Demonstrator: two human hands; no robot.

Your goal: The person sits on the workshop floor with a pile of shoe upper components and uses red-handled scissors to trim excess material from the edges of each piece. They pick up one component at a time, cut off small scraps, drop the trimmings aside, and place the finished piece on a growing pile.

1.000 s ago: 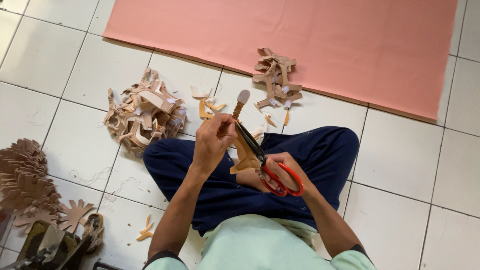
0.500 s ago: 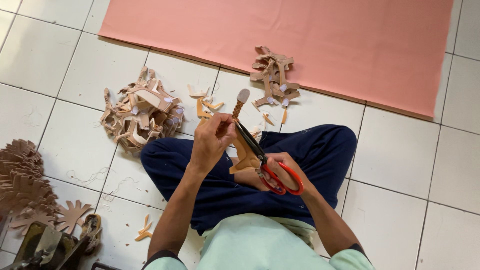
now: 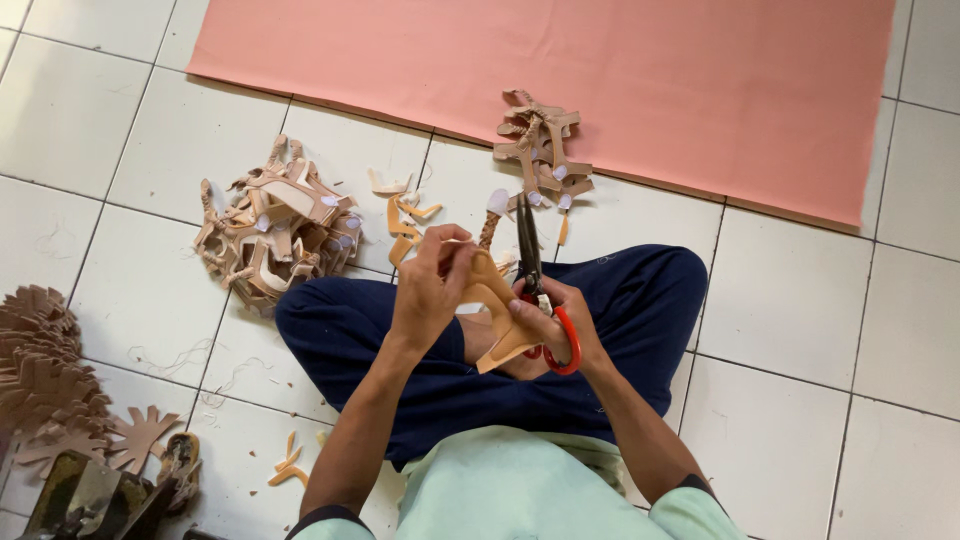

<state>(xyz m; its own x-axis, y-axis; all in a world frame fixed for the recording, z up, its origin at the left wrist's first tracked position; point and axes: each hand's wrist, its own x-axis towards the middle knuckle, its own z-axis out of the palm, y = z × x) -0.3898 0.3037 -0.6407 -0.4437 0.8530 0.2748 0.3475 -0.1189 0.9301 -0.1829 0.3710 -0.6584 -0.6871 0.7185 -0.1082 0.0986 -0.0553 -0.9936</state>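
I sit cross-legged on a tiled floor in dark blue trousers. My left hand (image 3: 430, 285) grips a tan cut-out strap piece (image 3: 497, 322) with a braided end over my lap. My right hand (image 3: 555, 320) holds red-handled scissors (image 3: 532, 285), blades pointing away from me beside the piece's upper part. A pile of similar tan pieces (image 3: 275, 232) lies on the floor to the left, and a smaller pile (image 3: 540, 150) rests at the edge of the pink sheet (image 3: 640, 70).
Loose tan offcuts (image 3: 405, 215) lie between the two piles, and more (image 3: 288, 463) by my left knee. Brown fan-shaped cut-outs (image 3: 45, 380) are stacked at the left edge. A dark object (image 3: 100, 495) sits at the bottom left.
The scissors have swung from slanting across the piece to pointing nearly straight away from me. My left hand has turned the tan piece. The view has shifted slightly.
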